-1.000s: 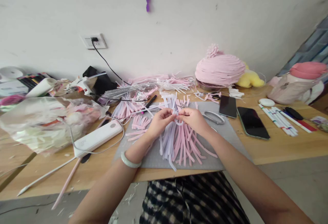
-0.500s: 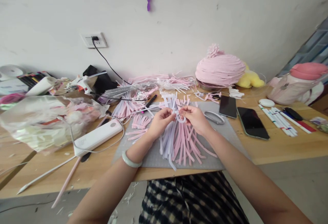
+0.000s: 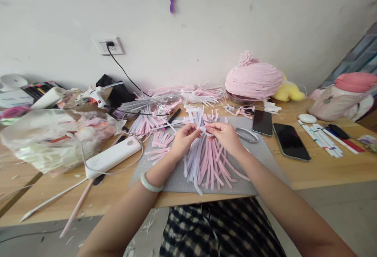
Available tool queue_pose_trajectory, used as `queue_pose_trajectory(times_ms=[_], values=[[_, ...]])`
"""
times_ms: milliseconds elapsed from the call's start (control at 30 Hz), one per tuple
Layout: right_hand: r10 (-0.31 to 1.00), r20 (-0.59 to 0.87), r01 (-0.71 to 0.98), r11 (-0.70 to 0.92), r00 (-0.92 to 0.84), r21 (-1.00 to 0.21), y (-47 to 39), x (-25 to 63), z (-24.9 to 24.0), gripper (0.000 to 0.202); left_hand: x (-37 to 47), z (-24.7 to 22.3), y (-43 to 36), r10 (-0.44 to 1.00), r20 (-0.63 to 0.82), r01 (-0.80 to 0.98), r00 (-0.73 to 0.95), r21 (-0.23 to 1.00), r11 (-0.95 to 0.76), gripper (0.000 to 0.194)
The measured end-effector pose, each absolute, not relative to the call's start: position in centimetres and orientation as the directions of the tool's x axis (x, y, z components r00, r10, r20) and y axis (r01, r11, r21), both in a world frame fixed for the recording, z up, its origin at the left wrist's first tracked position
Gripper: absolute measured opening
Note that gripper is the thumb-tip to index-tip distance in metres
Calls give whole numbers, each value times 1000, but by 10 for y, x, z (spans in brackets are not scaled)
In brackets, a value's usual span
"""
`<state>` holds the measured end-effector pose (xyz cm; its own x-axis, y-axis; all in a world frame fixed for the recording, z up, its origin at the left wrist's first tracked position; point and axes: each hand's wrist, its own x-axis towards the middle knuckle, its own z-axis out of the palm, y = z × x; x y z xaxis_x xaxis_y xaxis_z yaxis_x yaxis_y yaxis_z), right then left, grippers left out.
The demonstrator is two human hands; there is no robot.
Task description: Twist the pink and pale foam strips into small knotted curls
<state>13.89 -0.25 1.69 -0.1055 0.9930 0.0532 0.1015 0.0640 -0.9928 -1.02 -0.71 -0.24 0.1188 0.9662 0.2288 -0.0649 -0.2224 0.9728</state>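
Note:
Between my fingertips is a pale lavender-white pipe cleaner, bent into a small curl. My left hand, with a pale bangle on the wrist, pinches its left part. On the other side my right hand pinches it too, thumb and forefinger together. Beneath both hands lie loose lavender pipe cleaners and pink pipe cleaners, fanned out on a grey cutting mat. Short pink pieces rest left of my left hand. Scissors with grey handles lie right of my right hand.
Two phones, several markers and a pink-lidded bottle stand right. A pink yarn-like dome sits behind. Leftward are a white power strip, a plastic bag and a glue gun.
The curl between my fingers has turned and looks flatter, its round loop less visible. My right hand has shifted slightly left over it; my left hand stays nearly still.

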Motion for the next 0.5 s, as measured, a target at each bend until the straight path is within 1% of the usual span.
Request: queue_pose_trajectory(times_ms=[100, 167, 267, 367, 500], values=[[984, 157, 241, 172, -79, -955, -6, 139, 17, 15, -11, -4, -7, 961, 249, -45, 117, 968, -245, 15], [970, 232, 305, 242, -68, -921, -7, 139, 15, 17, -11, -7, -5, 963, 251, -71, 100, 967, -245, 16], [945, 316, 362, 326, -89, -873, -8, 139, 11, 18, -10, -9, -4, 976, 203, -209, 82, 961, -182, 15], [909, 398, 385, 412, -120, -826, -8, 139, 6, 18, -8, -8, -4, 987, 132, -360, 90, 929, -91, 13], [854, 509, 420, 503, -107, -756, -8, 139, 5, 18, -7, -6, -5, 994, 64, -472, 84, 882, -17, 13]])
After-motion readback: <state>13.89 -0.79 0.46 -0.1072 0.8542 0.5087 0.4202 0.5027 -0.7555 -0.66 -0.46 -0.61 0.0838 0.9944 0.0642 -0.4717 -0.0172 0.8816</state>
